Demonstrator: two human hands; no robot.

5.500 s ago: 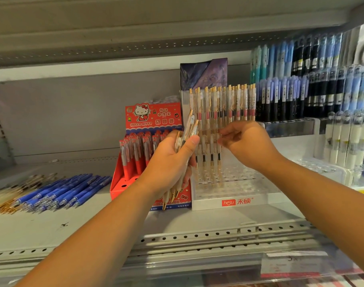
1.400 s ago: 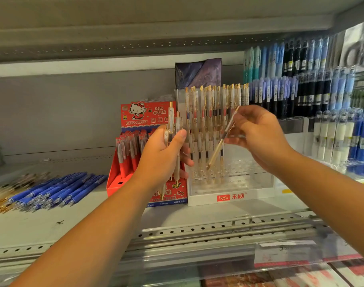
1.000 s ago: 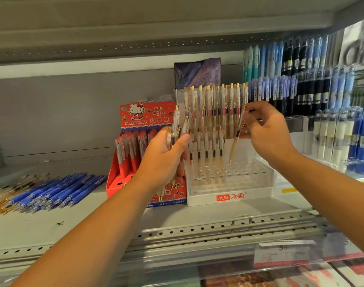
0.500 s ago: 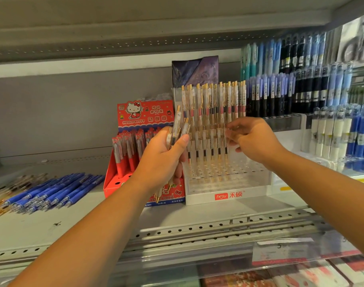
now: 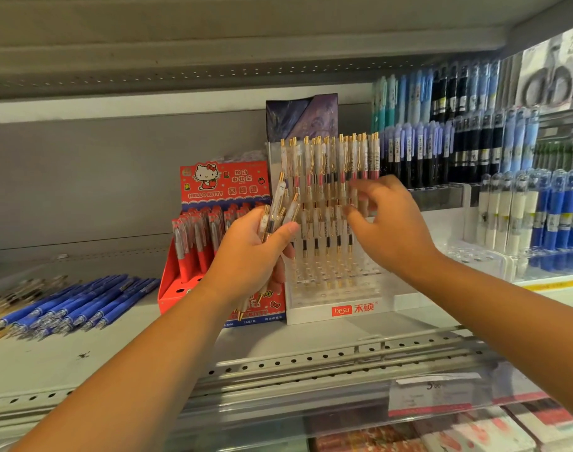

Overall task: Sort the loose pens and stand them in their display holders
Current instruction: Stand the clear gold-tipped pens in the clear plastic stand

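Left hand (image 5: 246,256): grips the loose pens (image 5: 276,213) beside the clear holder (image 5: 353,310).
Right hand (image 5: 389,230): fingers spread, empty, blurred.
Next pen: draw one, lower it upright into a free hole.

We find right hand (image 5: 392,230) fingers motion-blurred; cannot tell if pinching anything. Left hand (image 5: 249,256) hides middles of loose pens (image 5: 274,208) and part of red box (image 5: 225,190). Pen pile (image 5: 76,305) cut by left edge. Price label (image 5: 435,396) print unreadable to us.
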